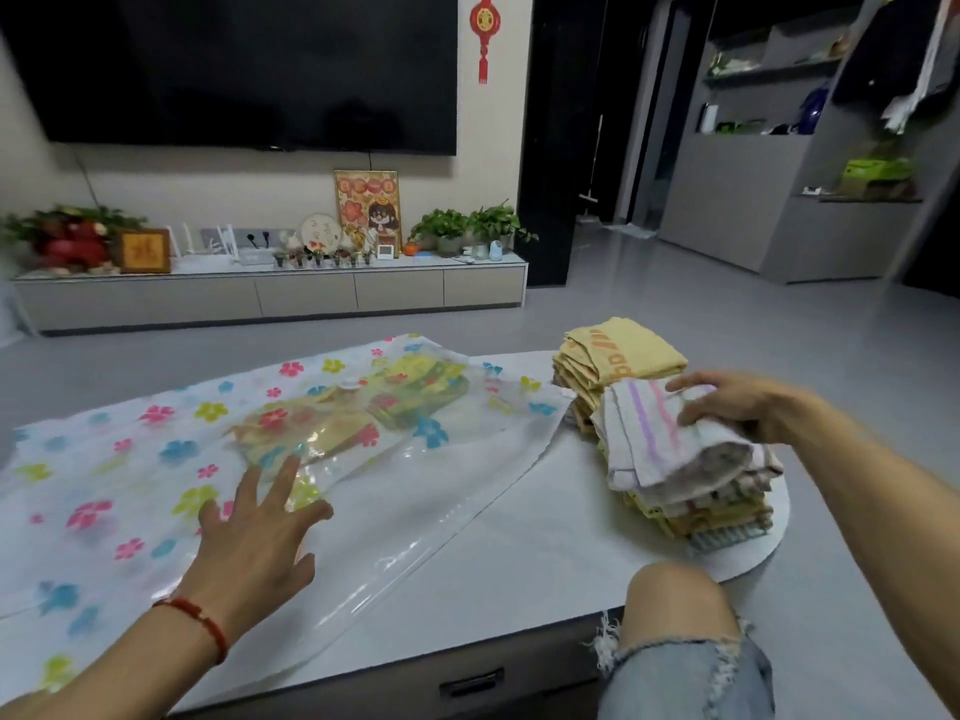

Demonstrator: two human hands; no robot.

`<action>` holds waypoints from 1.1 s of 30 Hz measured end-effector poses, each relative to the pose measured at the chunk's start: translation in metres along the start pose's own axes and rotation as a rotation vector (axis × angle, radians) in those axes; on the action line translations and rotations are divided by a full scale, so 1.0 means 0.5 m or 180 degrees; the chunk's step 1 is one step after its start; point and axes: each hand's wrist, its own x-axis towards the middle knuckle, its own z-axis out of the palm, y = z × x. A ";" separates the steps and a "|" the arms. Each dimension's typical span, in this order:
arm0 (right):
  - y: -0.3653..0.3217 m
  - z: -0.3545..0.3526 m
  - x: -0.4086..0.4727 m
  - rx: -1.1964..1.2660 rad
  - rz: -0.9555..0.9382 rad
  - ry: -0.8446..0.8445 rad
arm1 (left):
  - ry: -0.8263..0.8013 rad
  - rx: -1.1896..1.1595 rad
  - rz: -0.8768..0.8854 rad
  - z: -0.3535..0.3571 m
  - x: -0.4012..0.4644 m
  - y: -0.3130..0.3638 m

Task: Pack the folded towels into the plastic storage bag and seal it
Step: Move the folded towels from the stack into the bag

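Bare white table (545,517) runs between the flowered plastic bag (156,439) and towel stacks (691,491) at its right edge. I see my left hand (254,543) splayed flat on the bag, towels already inside; my right hand (737,402) grips the top striped towel (665,439).

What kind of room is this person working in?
Most likely a home living room. A large wall-mounted television hangs above a low media cabinet with potted plants and ornaments, and the flowered storage bag lies on a low white table.
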 end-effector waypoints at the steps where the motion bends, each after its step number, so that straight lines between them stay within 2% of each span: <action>1: -0.012 0.006 -0.015 0.0342 -0.0037 -0.0259 | -0.0073 0.0041 -0.0005 0.009 -0.010 -0.005; 6: -0.056 0.104 -0.094 0.1110 -0.0426 -0.1110 | -0.0077 0.0104 0.0042 0.004 -0.011 -0.010; 9: -0.063 0.193 -0.129 0.1258 -0.0428 -0.1758 | -0.0055 0.0174 0.0087 -0.028 0.001 -0.017; 12: -0.075 0.276 -0.147 0.1247 -0.0582 -0.2130 | 0.0012 0.0371 0.0235 -0.055 0.004 -0.036; 19: -0.134 0.463 -0.145 0.2589 -0.0210 -0.3028 | -0.0045 -0.0241 0.0630 -0.126 -0.007 -0.101; 22: -0.192 0.566 -0.140 0.3023 -0.0262 -0.3017 | 0.0067 -0.0591 0.1064 -0.165 -0.010 -0.120; 25: -0.278 0.685 -0.143 0.3444 -0.0371 -0.2765 | 0.0116 -0.0807 0.1260 -0.201 -0.013 -0.132; 27: -0.341 0.769 -0.145 0.3930 -0.0435 -0.2465 | 0.0168 -0.0794 0.1340 -0.214 -0.012 -0.140; 29: -0.385 0.850 -0.138 0.4385 -0.0224 -0.2393 | 0.0129 -0.0559 0.1296 -0.231 -0.008 -0.151; 31: -0.394 0.916 -0.141 0.3910 -0.0154 -0.2446 | 0.0024 -0.0299 0.1192 -0.253 0.001 -0.163; 33: -0.375 0.976 -0.149 0.2695 -0.0332 -0.2502 | -0.0001 -0.0192 0.1168 -0.267 0.006 -0.173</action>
